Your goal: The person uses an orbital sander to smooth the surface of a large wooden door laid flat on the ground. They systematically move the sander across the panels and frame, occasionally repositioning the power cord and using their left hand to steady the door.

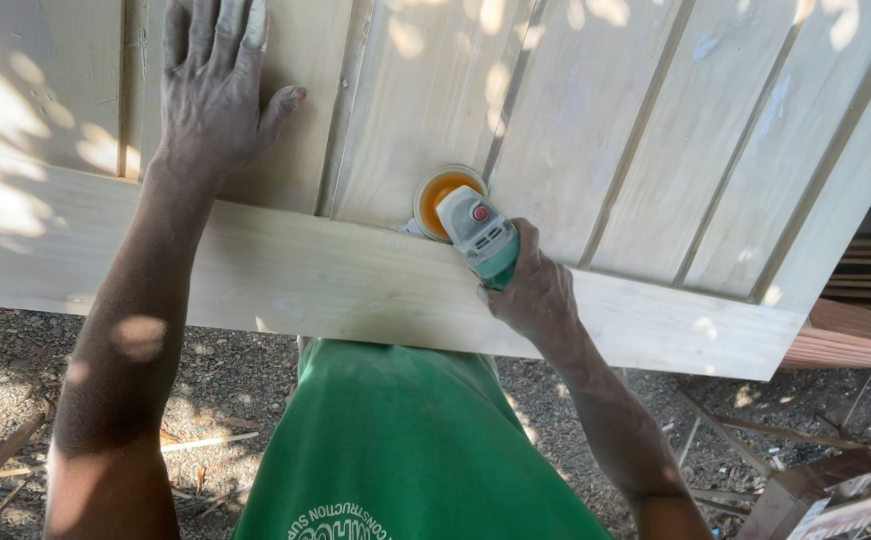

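At the centre of the frame, the right hand grips a power sander, its orange disc on the pale wooden door panel.

The fingers wrap tightly round the sander's teal-grey body; the disc sits where a vertical board meets the bottom rail. At upper left the left hand lies flat and open on the boards, holding nothing, steadying the panel. Sanding of the groove end appears to be in hand; the next pass would call for even pressure and a firm brace, keeping the disc flat along the joint.
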